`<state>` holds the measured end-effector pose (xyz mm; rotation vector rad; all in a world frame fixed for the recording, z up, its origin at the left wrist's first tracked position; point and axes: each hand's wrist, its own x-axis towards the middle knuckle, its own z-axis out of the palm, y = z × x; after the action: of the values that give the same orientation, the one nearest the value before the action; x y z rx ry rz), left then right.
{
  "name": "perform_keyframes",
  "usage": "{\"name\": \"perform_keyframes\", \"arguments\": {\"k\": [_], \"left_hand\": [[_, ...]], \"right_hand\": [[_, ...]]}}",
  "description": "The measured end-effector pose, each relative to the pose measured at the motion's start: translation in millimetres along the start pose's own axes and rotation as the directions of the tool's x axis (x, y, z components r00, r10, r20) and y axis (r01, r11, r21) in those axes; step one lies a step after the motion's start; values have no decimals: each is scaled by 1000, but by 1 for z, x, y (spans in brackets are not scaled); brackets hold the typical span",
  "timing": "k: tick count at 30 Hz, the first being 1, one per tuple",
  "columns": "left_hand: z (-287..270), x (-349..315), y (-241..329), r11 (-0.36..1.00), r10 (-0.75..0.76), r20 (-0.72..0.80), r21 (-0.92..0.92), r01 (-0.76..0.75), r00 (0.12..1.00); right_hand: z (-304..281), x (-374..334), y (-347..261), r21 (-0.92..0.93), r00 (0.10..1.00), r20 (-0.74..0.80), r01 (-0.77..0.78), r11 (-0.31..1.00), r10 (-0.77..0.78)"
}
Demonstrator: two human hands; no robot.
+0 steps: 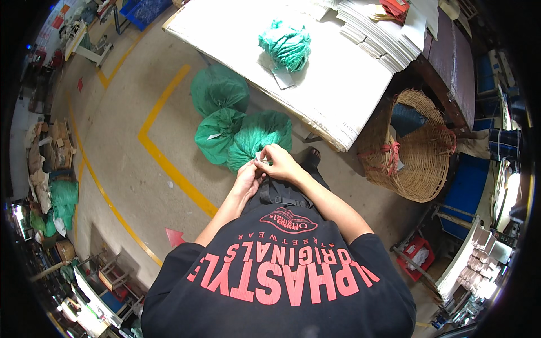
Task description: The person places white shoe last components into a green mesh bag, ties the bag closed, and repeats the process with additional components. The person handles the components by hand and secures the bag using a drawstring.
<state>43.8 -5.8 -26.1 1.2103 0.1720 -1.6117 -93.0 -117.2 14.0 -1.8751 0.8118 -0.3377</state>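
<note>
My left hand (pixel 247 179) and my right hand (pixel 280 164) meet in front of my waist, fingertips pinched together. Between them shows a small white tag (pixel 258 157), partly covered by the fingers. Just beyond, a full green plastic bag (pixel 262 132) stands on the floor, and the fingers are at its near side, by its gathered top. Whether they also grip the plastic or a string, I cannot tell. Two more stuffed green bags, one with a white tag (pixel 214 136) on it and one farther off (pixel 218 90), stand against it.
A white-topped table (pixel 332 84) lies ahead, carrying a bundle of green bags (pixel 287 46) and stacked paper sheets (pixel 372 34). A large wicker basket (pixel 420 177) stands to the right. Yellow lines (pixel 169 160) mark the floor at left; a red crate (pixel 416 258) sits at lower right.
</note>
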Motion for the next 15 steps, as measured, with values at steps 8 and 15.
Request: {"name": "perform_keyframes", "arguments": {"k": [8, 15], "left_hand": [[1, 3, -3, 1000, 30, -72, 11, -30, 997], [-3, 7, -2, 997, 52, -80, 68, -47, 995]], "right_hand": [[-1, 5, 2, 11, 998, -29, 64, 998, -64], [1, 4, -5, -229, 975, -177, 93, 969, -135]]}}
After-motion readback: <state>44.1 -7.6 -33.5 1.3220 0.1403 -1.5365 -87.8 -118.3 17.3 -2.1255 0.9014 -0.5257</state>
